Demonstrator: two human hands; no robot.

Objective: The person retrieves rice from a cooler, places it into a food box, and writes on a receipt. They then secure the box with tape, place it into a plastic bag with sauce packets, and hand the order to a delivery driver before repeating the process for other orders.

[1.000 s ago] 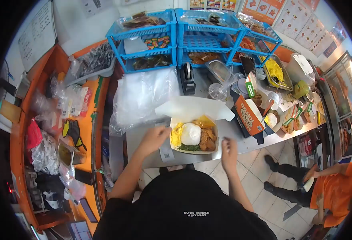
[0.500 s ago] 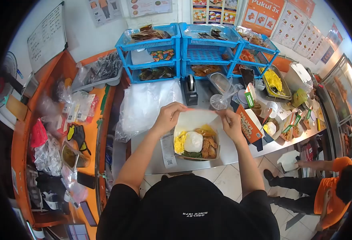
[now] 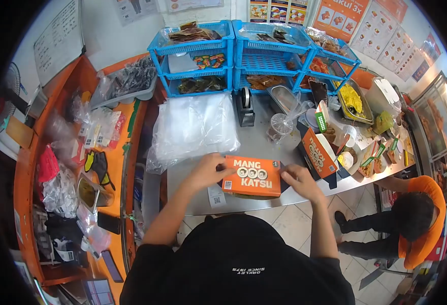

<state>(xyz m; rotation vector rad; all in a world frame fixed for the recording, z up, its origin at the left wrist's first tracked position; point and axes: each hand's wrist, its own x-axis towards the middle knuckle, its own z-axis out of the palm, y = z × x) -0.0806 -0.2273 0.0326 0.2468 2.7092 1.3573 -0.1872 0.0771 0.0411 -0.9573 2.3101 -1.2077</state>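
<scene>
An orange food box (image 3: 252, 176) with its lid folded down lies near the front edge of the metal table (image 3: 190, 209). My left hand (image 3: 211, 170) is at the box's left side, fingers curled against the lid's corner. At the right side my right hand (image 3: 300, 180) has its fingers curled at the lid's edge. The food inside is hidden by the lid. A paper slip (image 3: 217, 196) lies under the box's left side.
Behind are plastic bags (image 3: 195, 124), a tape dispenser (image 3: 246, 108) and blue baskets (image 3: 190, 48). Another orange box (image 3: 319, 152) and a tray of yellow food (image 3: 353, 101) stand right. A person in orange (image 3: 421, 218) is at the far right.
The box's lid has swung down over the food, and both my hands have come lower with it. The person in orange has leaned toward the counter; the white box in their hand is out of sight.
</scene>
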